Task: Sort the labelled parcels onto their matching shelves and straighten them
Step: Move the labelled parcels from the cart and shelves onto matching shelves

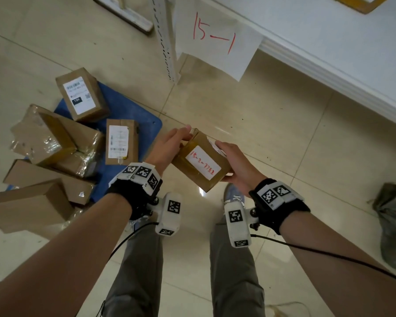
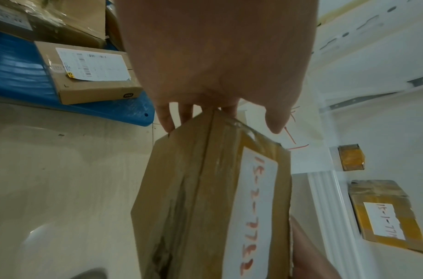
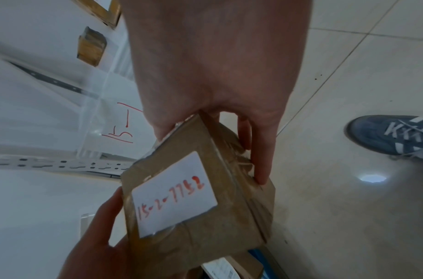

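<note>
up close between both hands, the parcel (image 1: 200, 164) marked 15-2-7752 hangs over the floor: left hand (image 1: 169, 145) pinches the far end, right hand (image 1: 234, 167) cups the side. looks light and stiff but the tape seems slick, so i'd hold the edges. further out, the shelf sign (image 1: 217, 40) reads 15-1, so probably not this one.

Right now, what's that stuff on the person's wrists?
Each bare arm wears a black wrist wrap. The left wrap and right wrap carry white blocks printed with black-and-white square codes. A white camera box hangs under each wrist, trailing a thin black cable.
</note>
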`<state>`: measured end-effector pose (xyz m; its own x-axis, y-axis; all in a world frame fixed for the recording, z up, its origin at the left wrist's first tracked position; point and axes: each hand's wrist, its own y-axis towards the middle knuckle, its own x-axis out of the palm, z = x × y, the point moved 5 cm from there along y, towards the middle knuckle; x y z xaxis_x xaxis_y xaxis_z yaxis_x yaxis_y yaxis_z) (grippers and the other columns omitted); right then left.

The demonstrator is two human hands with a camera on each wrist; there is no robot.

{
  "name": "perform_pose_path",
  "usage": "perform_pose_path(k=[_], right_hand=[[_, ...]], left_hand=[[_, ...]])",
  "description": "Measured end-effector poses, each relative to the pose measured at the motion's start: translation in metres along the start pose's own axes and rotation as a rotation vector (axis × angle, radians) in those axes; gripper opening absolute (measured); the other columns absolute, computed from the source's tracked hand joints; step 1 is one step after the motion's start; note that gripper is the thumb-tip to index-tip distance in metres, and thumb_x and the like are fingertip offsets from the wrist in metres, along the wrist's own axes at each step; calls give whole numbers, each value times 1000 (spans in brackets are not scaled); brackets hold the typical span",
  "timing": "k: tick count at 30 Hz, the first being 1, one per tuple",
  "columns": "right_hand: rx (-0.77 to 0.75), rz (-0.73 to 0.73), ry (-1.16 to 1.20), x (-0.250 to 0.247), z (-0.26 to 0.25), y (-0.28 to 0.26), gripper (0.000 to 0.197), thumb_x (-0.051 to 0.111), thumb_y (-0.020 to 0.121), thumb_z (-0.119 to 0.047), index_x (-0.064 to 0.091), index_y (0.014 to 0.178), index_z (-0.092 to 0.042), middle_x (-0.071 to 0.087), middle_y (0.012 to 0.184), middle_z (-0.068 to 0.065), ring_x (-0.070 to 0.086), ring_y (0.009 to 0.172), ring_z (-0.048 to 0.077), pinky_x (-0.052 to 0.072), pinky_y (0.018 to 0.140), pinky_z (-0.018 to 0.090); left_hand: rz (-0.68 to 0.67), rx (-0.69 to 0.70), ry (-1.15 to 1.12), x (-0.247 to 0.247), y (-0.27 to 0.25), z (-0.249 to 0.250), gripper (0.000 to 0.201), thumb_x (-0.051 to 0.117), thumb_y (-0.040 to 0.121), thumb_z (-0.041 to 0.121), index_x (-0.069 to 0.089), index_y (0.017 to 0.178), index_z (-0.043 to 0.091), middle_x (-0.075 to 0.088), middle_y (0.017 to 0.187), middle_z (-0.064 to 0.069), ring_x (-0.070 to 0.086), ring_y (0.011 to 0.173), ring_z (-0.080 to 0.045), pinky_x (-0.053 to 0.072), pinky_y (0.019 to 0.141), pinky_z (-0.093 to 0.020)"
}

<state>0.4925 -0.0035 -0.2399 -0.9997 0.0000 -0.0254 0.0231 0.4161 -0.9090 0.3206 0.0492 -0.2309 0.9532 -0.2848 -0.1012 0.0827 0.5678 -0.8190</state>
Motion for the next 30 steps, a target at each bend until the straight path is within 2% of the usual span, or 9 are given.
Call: perform_pose_path(k=[3, 5, 9, 13, 16, 20, 23, 25, 30], right_hand=[[-17, -12, -2, -7, 2, 2, 75, 60, 67, -69, 55, 130, -28, 73, 111, 7, 71, 104, 25, 61, 81, 46], [-8, -13, 7, -12, 2, 1, 78, 62, 65, -68, 54, 131, -27, 72, 114, 8, 70, 105, 25, 62, 75, 42], [-1, 24, 15, -20, 0, -3, 69, 61, 74, -59, 55, 131, -21, 69, 119, 10, 68, 106, 25, 57, 63, 34], [-18, 54, 51, -27, -15, -19, 22, 50, 98, -42, 62, 103, -25, 67, 99, 7, 64, 92, 23, 55, 81, 42], [-37, 77, 85, -38, -34, -43, 25, 47, 99, -45, 59, 97, -23, 62, 90, 5, 60, 89, 23, 53, 87, 43], [-136, 88, 119, -52, -72, -96, 42, 44, 97, -52, 58, 111, -15, 59, 82, 1, 58, 86, 21, 49, 76, 35], [-225, 98, 131, -62, -110, -145, 41, 42, 97, -55, 60, 93, -18, 62, 76, -3, 59, 79, 19, 47, 75, 32], [-310, 126, 132, -68, -143, -190, 41, 40, 98, -56, 60, 87, -21, 62, 71, -6, 57, 74, 16, 45, 73, 31], [-463, 176, 97, -72, -212, -302, 40, 38, 97, -62, 57, 92, -27, 67, 85, -2, 60, 93, 19, 47, 89, 37]], left_hand=[[-12, 60, 25, 4, 0, 0, 38, 53, 97, 44, 63, 108, 9, 71, 105, -9, 65, 99, -18, 46, 79, -26], [-29, 90, 30, 6, -1, -2, 28, 55, 97, 39, 59, 100, 11, 69, 98, -8, 65, 92, -16, 46, 74, -23], [-39, 119, 9, 9, -2, -1, 33, 58, 96, 38, 61, 109, 8, 69, 98, -6, 66, 88, -13, 47, 74, -23], [-38, 138, -19, 13, -10, 12, 33, 58, 96, 37, 61, 115, 9, 68, 103, -7, 65, 90, -13, 48, 73, -21], [-19, 159, -9, 13, -27, 36, 29, 57, 97, 37, 60, 115, 14, 68, 111, -8, 64, 95, -13, 47, 71, -18], [-16, 189, -73, 9, -68, 80, 35, 56, 98, 37, 57, 125, 15, 65, 119, -9, 64, 94, -12, 51, 71, -20], [-34, 211, -104, 1, -105, 118, 38, 57, 97, 42, 56, 126, 20, 64, 125, -9, 64, 108, -24, 53, 83, -35], [-63, 257, -99, -6, -139, 156, 41, 58, 95, 44, 55, 127, 19, 62, 127, -10, 64, 112, -28, 55, 82, -36], [-124, 409, -40, -18, -229, 249, 50, 60, 93, 49, 50, 129, 15, 62, 120, -6, 67, 95, -19, 59, 86, -42]])
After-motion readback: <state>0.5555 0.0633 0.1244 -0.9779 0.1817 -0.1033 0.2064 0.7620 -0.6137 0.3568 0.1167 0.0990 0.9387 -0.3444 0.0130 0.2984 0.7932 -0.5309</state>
